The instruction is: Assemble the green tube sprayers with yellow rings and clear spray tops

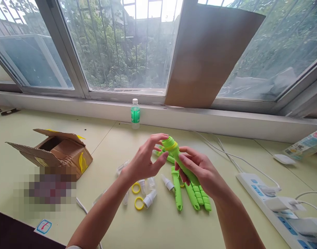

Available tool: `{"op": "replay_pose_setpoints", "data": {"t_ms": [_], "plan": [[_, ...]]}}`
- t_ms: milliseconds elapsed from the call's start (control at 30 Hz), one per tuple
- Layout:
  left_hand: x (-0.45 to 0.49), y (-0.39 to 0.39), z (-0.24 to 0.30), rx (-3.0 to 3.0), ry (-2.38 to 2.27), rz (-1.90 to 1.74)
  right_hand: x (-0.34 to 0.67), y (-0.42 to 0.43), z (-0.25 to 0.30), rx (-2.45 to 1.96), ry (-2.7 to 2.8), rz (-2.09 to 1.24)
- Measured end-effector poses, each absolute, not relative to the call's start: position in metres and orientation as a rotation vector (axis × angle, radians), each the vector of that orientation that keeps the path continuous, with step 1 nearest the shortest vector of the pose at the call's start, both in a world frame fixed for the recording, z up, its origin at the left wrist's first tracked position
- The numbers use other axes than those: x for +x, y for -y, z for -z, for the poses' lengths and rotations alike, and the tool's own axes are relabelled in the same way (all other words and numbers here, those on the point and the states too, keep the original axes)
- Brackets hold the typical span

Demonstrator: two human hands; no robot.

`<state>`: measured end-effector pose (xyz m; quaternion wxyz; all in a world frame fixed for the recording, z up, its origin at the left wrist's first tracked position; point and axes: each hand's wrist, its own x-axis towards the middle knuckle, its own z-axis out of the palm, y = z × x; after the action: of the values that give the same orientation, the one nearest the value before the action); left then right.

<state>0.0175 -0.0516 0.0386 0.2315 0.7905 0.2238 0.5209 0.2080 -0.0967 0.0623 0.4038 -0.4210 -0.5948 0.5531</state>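
My right hand [198,169] grips a green plastic handle [178,157] with a threaded top, held up above the table. A yellow ring [169,146] sits around its neck. My left hand [145,160] pinches at that ring with thumb and fingertips. Below the hands lie several more green handles [193,199], two loose yellow rings [136,187] and several small white and clear plastic caps [150,199].
An open cardboard box [57,150] stands at the left. A small green-labelled bottle [135,113] stands by the window sill. A white power strip [275,207] with plugs and cables lies at the right. A cardboard sheet [210,55] leans on the window.
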Motion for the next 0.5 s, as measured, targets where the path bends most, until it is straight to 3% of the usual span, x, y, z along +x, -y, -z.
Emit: {"op": "replay_pose_setpoints", "data": {"t_ms": [267,500], "plan": [[0.015,0.055,-0.049,1.949,-0.658,-1.349,0.196,0.100,-0.065,-1.172,1.617,-1.319],[0.008,0.048,-0.051,1.869,-0.880,-1.485,0.211,0.139,-0.083,-1.426,1.524,-0.591]]}}
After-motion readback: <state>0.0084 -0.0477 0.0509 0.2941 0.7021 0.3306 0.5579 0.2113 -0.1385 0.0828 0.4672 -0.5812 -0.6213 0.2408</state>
